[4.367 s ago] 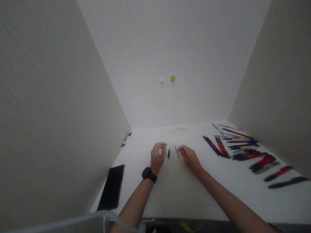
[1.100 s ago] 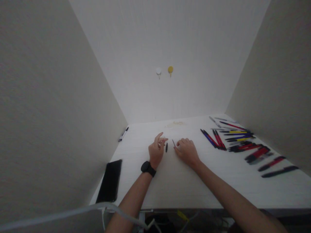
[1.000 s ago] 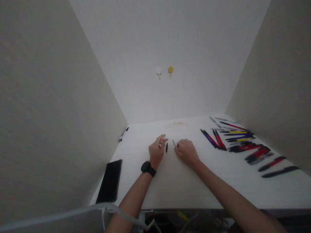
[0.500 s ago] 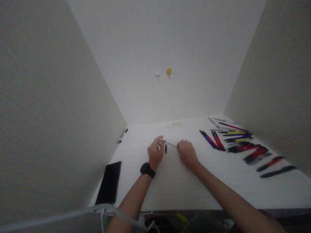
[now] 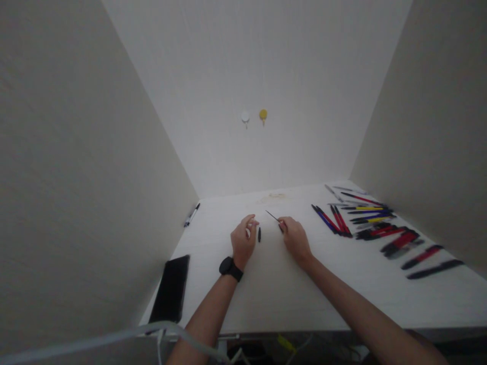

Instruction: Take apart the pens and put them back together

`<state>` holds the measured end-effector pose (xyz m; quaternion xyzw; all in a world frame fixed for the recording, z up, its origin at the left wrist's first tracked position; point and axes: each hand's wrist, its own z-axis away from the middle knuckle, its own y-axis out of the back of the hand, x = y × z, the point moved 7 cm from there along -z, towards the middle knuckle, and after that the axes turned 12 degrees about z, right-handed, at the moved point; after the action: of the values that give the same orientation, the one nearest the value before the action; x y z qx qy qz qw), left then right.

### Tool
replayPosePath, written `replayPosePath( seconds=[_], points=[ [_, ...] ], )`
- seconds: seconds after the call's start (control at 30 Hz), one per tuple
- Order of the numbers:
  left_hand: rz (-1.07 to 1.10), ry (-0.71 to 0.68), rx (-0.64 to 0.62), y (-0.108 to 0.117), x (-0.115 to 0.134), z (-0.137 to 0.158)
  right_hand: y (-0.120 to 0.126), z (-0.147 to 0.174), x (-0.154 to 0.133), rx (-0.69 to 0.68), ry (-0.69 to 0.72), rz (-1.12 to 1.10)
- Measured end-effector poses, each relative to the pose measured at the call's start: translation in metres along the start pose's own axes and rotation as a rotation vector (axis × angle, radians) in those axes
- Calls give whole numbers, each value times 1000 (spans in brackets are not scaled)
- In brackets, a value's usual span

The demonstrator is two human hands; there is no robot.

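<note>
Above the white desk, my right hand (image 5: 296,238) pinches a thin dark pen refill (image 5: 272,215), whose free end points up and to the left. A small dark bit also shows at those fingertips; what it is, I cannot tell. My left hand (image 5: 244,237), with a black watch on its wrist, has its thumb and fingers curled together. Whatever it may hold is too small to make out. Just right of it, a short black pen part (image 5: 259,234) lies on the desk, apart from both hands.
Many red, blue, yellow and black pens (image 5: 375,220) lie along the desk's right side. One pen (image 5: 192,215) rests by the left wall, with a black phone (image 5: 169,289) nearer. A white cable (image 5: 114,334) crosses the front edge. Two hooks (image 5: 263,115) hang on the back wall.
The refill's free end has come away from my left fingers and swung upward as my right hand turned. My left hand stays almost in place, and the black pen part has not moved.
</note>
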<state>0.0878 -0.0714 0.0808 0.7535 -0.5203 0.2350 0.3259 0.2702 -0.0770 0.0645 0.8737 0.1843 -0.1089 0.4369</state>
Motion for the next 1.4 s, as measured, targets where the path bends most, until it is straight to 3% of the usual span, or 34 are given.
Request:
replayPosePath(
  seconds=[0.47,0.97,1.4],
  points=[
    [-12,16,-26,-1,-1,-1,3,0,-8,-30,24,7],
    [-17,12,-10,1,1,-1,15,-2,-12,68,38,67],
    [28,46,19,3,0,-1,-9,6,-29,-240,243,286]
  ],
)
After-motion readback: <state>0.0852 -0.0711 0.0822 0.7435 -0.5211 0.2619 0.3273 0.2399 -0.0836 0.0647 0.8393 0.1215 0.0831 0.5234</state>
